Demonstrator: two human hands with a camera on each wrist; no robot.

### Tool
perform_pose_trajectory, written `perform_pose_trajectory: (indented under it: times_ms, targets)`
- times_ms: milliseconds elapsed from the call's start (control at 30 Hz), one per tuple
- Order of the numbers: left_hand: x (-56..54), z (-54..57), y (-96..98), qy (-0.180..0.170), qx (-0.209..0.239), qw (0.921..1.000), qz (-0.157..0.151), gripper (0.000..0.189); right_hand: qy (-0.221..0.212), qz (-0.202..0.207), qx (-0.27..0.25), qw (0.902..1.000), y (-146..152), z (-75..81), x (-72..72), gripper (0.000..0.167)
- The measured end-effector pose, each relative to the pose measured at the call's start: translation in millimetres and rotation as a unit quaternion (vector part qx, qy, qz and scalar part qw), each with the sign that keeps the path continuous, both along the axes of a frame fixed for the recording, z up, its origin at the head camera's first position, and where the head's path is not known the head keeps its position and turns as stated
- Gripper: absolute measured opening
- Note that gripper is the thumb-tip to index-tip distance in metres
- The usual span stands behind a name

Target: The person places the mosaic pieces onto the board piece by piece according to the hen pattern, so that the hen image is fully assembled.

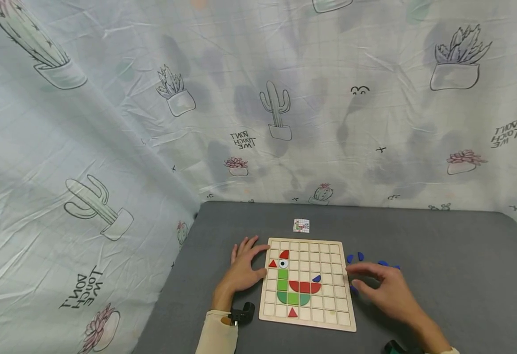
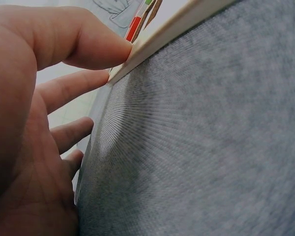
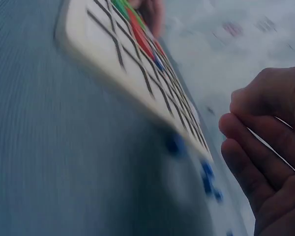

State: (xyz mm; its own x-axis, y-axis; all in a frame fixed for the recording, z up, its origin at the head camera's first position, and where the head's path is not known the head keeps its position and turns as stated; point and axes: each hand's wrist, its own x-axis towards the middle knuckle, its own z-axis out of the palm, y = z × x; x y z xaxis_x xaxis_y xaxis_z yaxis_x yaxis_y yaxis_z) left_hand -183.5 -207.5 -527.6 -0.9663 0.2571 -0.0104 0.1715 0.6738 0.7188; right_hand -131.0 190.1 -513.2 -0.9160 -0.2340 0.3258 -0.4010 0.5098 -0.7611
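Head: gridded board [image 1: 331, 305] flat on the grey table [image 1: 174, 295]. Red pieces [image 1: 303, 287], green pieces [image 1: 282, 284], a round eye piece [image 1: 284, 264] and a single blue piece [image 1: 316, 279] sit on it. More blue pieces [image 1: 361, 256] loose on the table, just right of the board. Small printed card [image 1: 301, 225] beyond the far edge. Left hand [image 1: 242, 273] at the left edge. Right hand [image 1: 388, 290] by the right edge, thumb and index parted, nothing visible between.

Left wrist: thumb and index touch the rim, other fingers free. Looks like steadying, not clamping.

Right wrist: fingers loosely bent, no piece visible in them; loose blues blurred.

My read: mid-layout, on the blues. Next move calls for a fingertip pinch on a thin blue, then aligning it in a cell.
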Motion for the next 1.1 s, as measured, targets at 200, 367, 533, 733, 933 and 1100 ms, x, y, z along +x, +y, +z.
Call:
perform_pose_trajectory:
  times_ms: [200,367,533,733,933,1100]
  targets:
    - [0.7,0.3,-1.1,-0.004,0.001,1.0,0.002,0.064,-0.028,-0.04,-0.028,0.9984,54.6,4.7,11.9,0.036]
    - [1.2,1.1,-1.6,-0.006,0.002,1.0,0.005,0.064,-0.038,-0.054,-0.033,0.9973,86.6,10.5,12.1,0.037]
    - [1.4,0.8,-0.8,0.0,0.002,1.0,0.0,0.064,-0.031,-0.063,-0.009,0.9975,105.5,13.2,4.8,0.037]
    - [0.4,-1.0,-0.1,0.004,0.0,1.0,-0.002,0.064,-0.029,-0.066,0.044,0.9965,114.7,8.8,-10.7,0.036]
    - [0.9,-0.9,-0.3,0.009,0.005,0.9999,-0.004,0.065,-0.01,-0.054,0.102,0.9933,113.9,0.7,-26.8,0.035]
    - [0.9,-0.4,-1.3,0.015,0.01,0.9998,-0.008,0.065,0.022,-0.044,0.118,0.9918,109.6,-8.5,-32.5,0.034]
